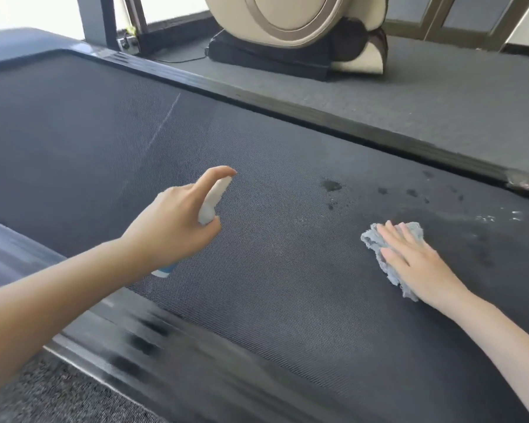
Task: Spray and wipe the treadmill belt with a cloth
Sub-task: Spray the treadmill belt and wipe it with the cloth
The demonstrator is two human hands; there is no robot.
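Treadmill belt [257, 254] spotted wet far right; left hand [171, 227] grips spray bottle [215, 196], right hand [416, 257] flat on blue cloth [379, 242]; spray risks landing beyond cloth's reach, drying unwiped.

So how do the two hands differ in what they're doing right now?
The left hand curls round a white spray bottle, forefinger on its top; the right hand lies flat with straight fingers on a blue-grey cloth. The left looks raised off the treadmill belt; the right presses down on it. Both are bare and over the belt.
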